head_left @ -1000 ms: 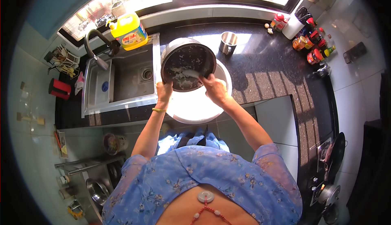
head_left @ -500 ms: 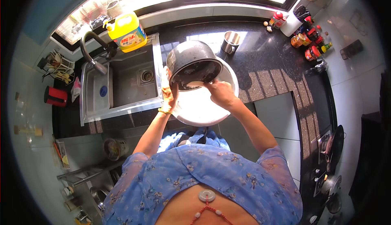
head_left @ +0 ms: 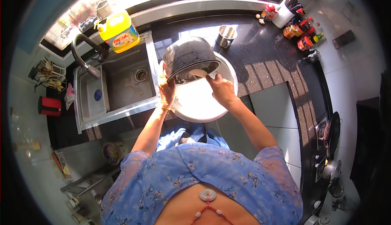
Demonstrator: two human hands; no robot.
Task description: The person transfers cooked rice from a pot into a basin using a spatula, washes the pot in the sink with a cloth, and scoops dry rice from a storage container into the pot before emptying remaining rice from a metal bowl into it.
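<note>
A dark metal pot [head_left: 190, 53] is tipped on its side, its mouth facing me and down. White residue clings inside its rim. My left hand [head_left: 166, 90] is closed on the pot's left side. In my right hand [head_left: 224, 90], the fingers wrap the handle of a pale, flat-ended rice paddle [head_left: 198, 73], whose blade is at the pot's mouth. Below them is a wide white basin [head_left: 233, 72], so brightly sunlit that its contents cannot be made out. Behind the basin, a steel mug [head_left: 226, 36] stands on the dark counter.
At left is a steel sink [head_left: 122, 82] with a black faucet [head_left: 83, 56]. A yellow detergent jug [head_left: 120, 31] stands behind it. Several sauce jars [head_left: 304, 43] line the right wall. A black pan [head_left: 334, 133] is at far right.
The pot is tipped a little further, showing more of its underside. The paddle has lifted slightly and more of its blade shows. The whole view has shifted a little.
</note>
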